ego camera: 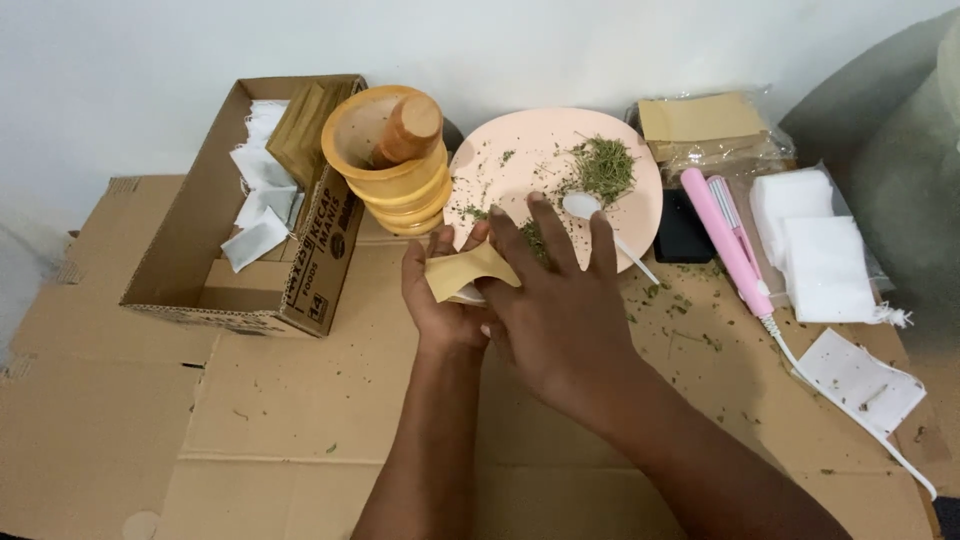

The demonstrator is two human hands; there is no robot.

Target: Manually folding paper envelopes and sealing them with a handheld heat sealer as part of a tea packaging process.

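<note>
Left hand grips a small tan paper pouch between thumb and fingers. Right hand lies over it, fingers spread, holding a white plastic spoon — bowl over the pink plate of dried green herbs. The pouch sits just before the plate's near rim, above the cardboard-covered desk.

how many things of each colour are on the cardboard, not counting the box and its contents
pink: 2, plate and sealer
wooden orange: 1, mortar with pestle
white: 1, spoon
black: 1, block
tan: 1, pouch held in left hand, right hand over it
total: 6
</note>
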